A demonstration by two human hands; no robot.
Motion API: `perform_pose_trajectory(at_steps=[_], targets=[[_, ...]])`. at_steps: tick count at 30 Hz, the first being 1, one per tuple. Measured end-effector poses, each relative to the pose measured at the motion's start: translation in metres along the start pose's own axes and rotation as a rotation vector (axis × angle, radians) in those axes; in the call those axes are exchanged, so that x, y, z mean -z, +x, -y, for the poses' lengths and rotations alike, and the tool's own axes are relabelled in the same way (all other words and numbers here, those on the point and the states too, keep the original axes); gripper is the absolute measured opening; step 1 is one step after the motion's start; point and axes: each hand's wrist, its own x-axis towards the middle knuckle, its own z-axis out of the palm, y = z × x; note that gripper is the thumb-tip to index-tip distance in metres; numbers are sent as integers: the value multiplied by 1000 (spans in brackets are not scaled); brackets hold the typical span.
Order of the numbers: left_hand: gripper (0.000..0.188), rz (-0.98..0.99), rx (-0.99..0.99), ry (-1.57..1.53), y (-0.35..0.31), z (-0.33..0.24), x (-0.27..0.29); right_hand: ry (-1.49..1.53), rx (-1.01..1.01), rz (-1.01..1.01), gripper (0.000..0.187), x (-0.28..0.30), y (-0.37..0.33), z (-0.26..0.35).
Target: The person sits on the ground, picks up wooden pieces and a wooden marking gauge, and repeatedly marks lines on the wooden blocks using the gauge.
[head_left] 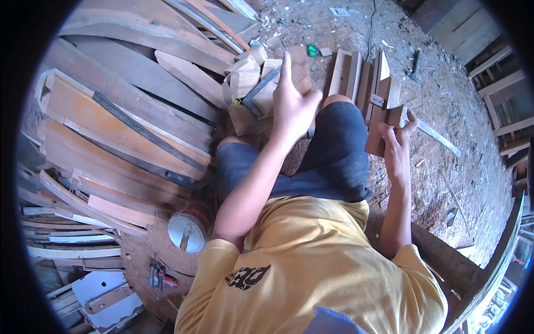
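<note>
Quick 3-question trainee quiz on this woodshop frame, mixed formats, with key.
1. True or false: the right hand grips a small wooden block.
2. The left hand is: A) flat on the floor, B) raised with fingers spread over the pile of wood offcuts, C) inside the white bucket.
3. Fill in: the bucket stands on the person's ___ side.

Key: 1 true; 2 B; 3 left.
</note>
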Motion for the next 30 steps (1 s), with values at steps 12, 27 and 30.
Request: perform_pose_trajectory(at_steps=[12,27,30], targets=[[125,436,-186,-244,-13,64,-19,93,-86,177,67,-11,20,26],[126,419,-32,-339,-13,56,-48,-181,85,252,86,-59,16,48],[127,432,39,-496,-21,57,-45,-88,-66,301,84,-60,13,60]])
